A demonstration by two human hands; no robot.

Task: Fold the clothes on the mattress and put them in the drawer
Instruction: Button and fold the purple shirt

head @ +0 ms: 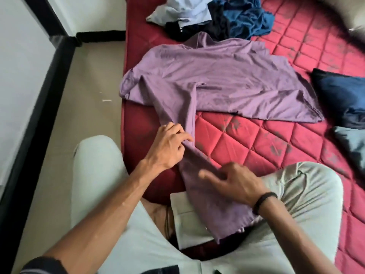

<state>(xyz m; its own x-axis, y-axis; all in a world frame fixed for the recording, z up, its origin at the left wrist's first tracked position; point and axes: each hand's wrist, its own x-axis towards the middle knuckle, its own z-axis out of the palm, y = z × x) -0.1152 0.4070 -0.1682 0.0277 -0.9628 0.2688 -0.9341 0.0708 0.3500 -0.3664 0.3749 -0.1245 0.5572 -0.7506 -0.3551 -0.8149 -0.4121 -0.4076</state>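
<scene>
A purple long-sleeved shirt lies spread across the red quilted mattress. One of its sleeves is stretched toward me and runs down onto my lap. My left hand grips that sleeve near its middle, at the mattress edge. Lower on the same sleeve, my right hand rests with the index finger stretched out to the left; it is blurred. A heap of unfolded clothes, pale blue, black and deep blue, sits at the far end of the mattress. No drawer is in view.
A dark navy garment and a grey-blue one lie at the right edge. My legs in pale trousers straddle the mattress corner. Beige floor and a white wall with black skirting are to the left.
</scene>
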